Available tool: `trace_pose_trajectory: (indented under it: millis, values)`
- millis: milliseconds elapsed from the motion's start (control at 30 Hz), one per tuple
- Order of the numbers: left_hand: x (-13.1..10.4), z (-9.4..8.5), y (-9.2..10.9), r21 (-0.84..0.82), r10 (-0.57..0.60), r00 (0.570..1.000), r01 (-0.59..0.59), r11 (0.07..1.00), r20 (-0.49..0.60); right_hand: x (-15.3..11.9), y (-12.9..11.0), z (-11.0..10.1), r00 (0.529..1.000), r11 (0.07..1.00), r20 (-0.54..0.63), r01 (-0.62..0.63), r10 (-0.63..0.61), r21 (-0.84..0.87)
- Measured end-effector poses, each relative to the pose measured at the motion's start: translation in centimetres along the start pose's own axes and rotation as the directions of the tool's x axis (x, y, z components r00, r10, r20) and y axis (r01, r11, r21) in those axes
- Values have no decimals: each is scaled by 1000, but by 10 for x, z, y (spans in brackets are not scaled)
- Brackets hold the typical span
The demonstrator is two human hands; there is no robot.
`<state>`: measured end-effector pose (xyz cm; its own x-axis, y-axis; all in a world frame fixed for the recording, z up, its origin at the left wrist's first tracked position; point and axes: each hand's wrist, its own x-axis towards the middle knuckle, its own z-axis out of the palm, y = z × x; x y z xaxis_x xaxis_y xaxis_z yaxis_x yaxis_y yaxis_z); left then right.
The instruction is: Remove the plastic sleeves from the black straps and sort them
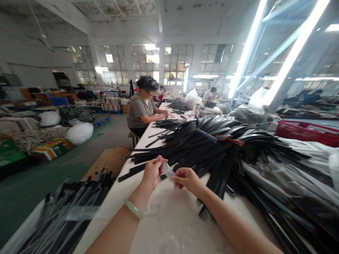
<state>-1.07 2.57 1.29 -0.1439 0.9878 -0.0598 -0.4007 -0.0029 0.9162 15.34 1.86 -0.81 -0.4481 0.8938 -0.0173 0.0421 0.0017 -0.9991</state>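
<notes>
From where I stand, the white table (pixel 108 208) runs away toward a pale back wall (pixel 185 31) lined with paned windows (pixel 178 58), daylight behind them. Green floor (pixel 111 132) spreads off its left edge, where a stool (pixel 130 134) stands close. Bright tubes (pixel 249 46) slant above its right edge; the ceiling (pixel 119 8) is blotched.

Plastic piece (pixel 168 171) above table (pixel 118 194), strips (pixel 180 150) beyond, crate (pixel 307 132) at right

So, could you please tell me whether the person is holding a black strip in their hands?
No, the left hand and right hand hold clear plastic between them, while black strips lie on the table.
</notes>
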Motion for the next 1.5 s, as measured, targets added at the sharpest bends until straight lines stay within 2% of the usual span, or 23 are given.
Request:
trace_pose_trajectory:
  millis: [133,267,333,467,567,633,700,767,833,900,1000,1100,1333,1500]
  values:
    - [-1,0,3,-35,11,1000,-11,999,-9,1,6,2,998,998,-11,-63,62,-26]
    - [-3,-1,7,39,55,998,-54,998,-21,-1,8,2,984,992,135,-105,114,-76]
    - [-6,0,8,119,92,996,-92,989,-2,-1,7,3,986,996,150,-72,78,-42]
    - [-10,4,4,382,185,969,-236,894,165,1,6,5,997,999,73,-11,8,40]
    - [-9,5,0,497,171,948,-289,818,270,4,7,-2,988,996,154,-1,15,-94]
    - [-8,5,-2,534,170,943,-305,788,287,6,7,-15,989,920,99,136,-106,-368]
    - [-7,5,-3,568,188,935,-335,752,302,7,6,-33,953,718,17,238,-301,-654]
    - [-8,6,-2,589,191,924,-361,723,331,7,6,-50,912,558,6,256,-410,-790]
    - [-11,7,-1,601,181,916,-374,707,357,7,6,-62,919,506,43,255,-393,-824]
    - [-14,10,0,627,191,910,-395,671,369,8,7,-68,927,418,79,240,-367,-876]
    - [-17,11,1,696,245,893,-449,561,379,9,10,-71,921,301,105,228,-375,-926]
    - [-17,11,2,721,291,874,-486,494,390,11,14,-76,907,281,112,241,-407,-929]
    - [-14,8,0,693,340,829,-558,456,443,18,22,-87,874,262,63,212,-482,-941]
    - [-13,7,-1,696,343,823,-567,440,454,12,4,-76,824,268,20,207,-566,-941]
